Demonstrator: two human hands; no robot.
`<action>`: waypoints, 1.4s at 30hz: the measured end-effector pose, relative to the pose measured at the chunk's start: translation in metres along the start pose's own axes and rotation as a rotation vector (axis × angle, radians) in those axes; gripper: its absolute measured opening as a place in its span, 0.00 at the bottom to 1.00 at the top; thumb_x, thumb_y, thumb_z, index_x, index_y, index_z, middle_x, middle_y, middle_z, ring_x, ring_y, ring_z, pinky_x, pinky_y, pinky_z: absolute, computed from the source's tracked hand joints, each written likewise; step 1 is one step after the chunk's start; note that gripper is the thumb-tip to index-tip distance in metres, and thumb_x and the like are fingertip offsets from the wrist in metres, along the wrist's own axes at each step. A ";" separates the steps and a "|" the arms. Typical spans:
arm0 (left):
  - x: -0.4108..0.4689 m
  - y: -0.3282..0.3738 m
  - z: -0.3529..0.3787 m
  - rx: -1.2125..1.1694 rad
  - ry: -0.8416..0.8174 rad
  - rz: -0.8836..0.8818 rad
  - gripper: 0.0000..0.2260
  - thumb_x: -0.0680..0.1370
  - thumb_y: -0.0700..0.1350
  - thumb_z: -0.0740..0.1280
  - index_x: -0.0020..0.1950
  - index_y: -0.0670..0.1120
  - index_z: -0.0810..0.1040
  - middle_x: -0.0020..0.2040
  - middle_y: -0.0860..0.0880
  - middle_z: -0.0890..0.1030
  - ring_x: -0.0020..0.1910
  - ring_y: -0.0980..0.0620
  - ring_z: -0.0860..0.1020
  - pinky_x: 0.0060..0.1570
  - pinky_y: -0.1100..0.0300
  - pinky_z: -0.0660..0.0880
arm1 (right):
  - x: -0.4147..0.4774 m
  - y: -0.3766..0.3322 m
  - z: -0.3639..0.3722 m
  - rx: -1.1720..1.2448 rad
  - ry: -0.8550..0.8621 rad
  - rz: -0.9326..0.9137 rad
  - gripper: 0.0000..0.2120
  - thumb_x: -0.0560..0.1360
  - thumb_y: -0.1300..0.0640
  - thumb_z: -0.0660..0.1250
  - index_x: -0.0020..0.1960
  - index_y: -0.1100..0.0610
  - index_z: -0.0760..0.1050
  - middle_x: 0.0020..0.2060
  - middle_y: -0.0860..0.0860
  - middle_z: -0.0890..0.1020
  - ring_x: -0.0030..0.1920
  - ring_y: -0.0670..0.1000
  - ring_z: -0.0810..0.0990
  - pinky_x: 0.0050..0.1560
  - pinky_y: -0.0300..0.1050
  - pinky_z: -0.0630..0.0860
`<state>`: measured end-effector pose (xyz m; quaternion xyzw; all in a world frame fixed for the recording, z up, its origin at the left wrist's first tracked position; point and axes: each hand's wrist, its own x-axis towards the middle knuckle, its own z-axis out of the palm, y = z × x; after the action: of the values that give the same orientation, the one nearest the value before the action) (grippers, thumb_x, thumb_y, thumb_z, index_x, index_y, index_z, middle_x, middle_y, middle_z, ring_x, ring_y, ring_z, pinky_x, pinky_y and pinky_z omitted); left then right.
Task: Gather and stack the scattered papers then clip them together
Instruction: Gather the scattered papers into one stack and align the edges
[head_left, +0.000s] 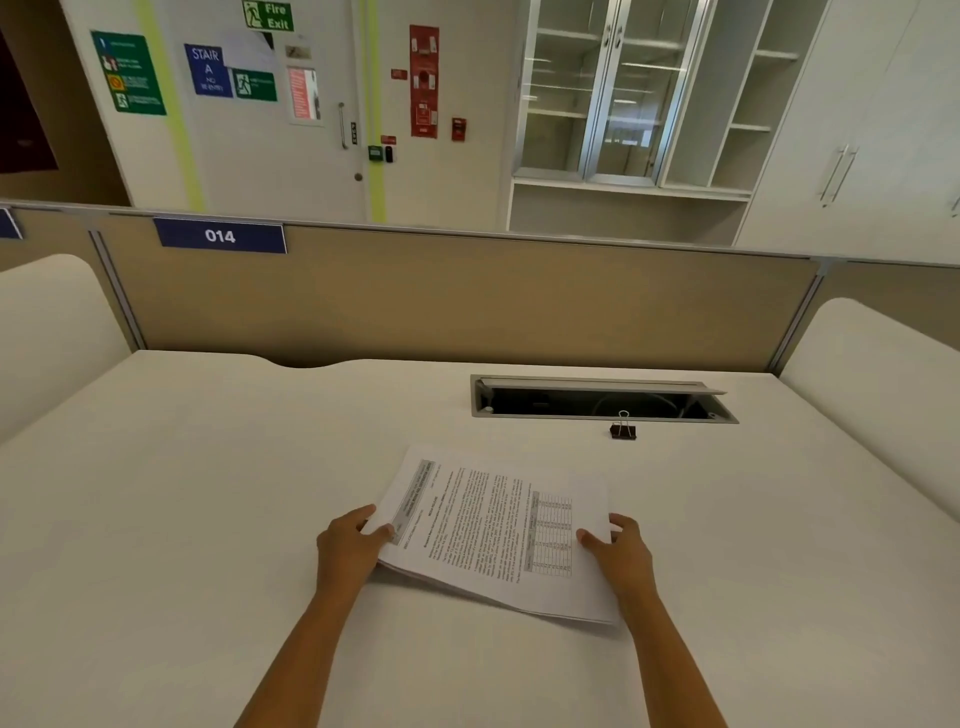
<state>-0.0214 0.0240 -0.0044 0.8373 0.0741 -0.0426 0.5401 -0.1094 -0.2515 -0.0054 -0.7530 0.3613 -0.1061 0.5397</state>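
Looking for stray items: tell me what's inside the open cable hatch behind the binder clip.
The cable hatch shows a dark cavity with faint cable loops; its raised lid and shadow hide the rest. The binder clip stands outside.

The printed text and the small table on the top sheet of the white paper stack (498, 530) are too small and soft to read. How many sheets lie in it cannot be counted; only a few edges show along its near side. The left hand (350, 545) hides the stack's left corner beneath its thumb, and its fingers go out of sight under the sheets. The right hand (621, 553) covers the right corner the same way. Both forearms are cut off by the lower edge of the picture. Inside the dark rectangular cable slot (597, 402) in the white worktop (208, 493), the contents are too dim to make out. The small black binder clip (623, 429) shows no fine detail.
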 end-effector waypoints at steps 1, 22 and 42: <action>0.000 0.002 -0.001 0.048 0.010 0.006 0.20 0.75 0.41 0.68 0.66 0.38 0.72 0.63 0.38 0.77 0.59 0.41 0.77 0.58 0.53 0.73 | -0.001 0.000 -0.001 -0.022 -0.001 0.005 0.25 0.75 0.58 0.67 0.69 0.60 0.63 0.62 0.59 0.76 0.58 0.60 0.77 0.59 0.52 0.72; 0.002 0.041 0.008 -0.276 -0.154 0.239 0.16 0.78 0.42 0.63 0.66 0.45 0.69 0.56 0.46 0.79 0.53 0.47 0.79 0.52 0.54 0.77 | -0.017 -0.035 -0.025 0.303 0.094 -0.303 0.16 0.74 0.57 0.68 0.61 0.54 0.71 0.52 0.54 0.81 0.48 0.56 0.81 0.48 0.50 0.80; 0.001 0.034 0.020 -0.375 -0.297 0.199 0.17 0.77 0.40 0.64 0.66 0.46 0.71 0.57 0.48 0.78 0.55 0.49 0.76 0.53 0.56 0.75 | -0.020 -0.023 -0.018 0.391 -0.085 -0.287 0.11 0.71 0.60 0.72 0.47 0.45 0.77 0.47 0.48 0.83 0.49 0.50 0.81 0.50 0.49 0.79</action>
<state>-0.0149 -0.0079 0.0175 0.7103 -0.0822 -0.0975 0.6922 -0.1232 -0.2479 0.0266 -0.6814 0.2004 -0.2179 0.6693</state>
